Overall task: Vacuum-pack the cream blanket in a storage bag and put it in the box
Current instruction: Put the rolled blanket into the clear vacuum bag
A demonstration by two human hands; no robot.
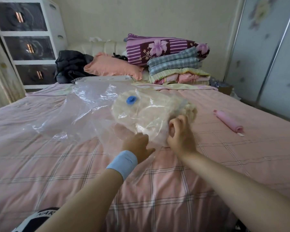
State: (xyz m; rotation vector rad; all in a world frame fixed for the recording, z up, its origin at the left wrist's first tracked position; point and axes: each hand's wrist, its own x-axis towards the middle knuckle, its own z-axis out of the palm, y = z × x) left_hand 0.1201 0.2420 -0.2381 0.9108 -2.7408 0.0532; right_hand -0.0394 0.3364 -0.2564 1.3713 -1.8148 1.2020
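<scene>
Head view: cream blanket (141,114) mostly inside storage bag (84,111); right hand (179,134) pinches bag, left hand (138,144) flat.

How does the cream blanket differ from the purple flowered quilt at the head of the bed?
The cream blanket is plain, while the purple quilt has stripes and flowers. The cream blanket lies mostly inside a clear bag in the middle of the bed, with one fluffy end sticking out. The purple quilt lies uncovered near the wall. Both are soft bedding on the same bed.
</scene>
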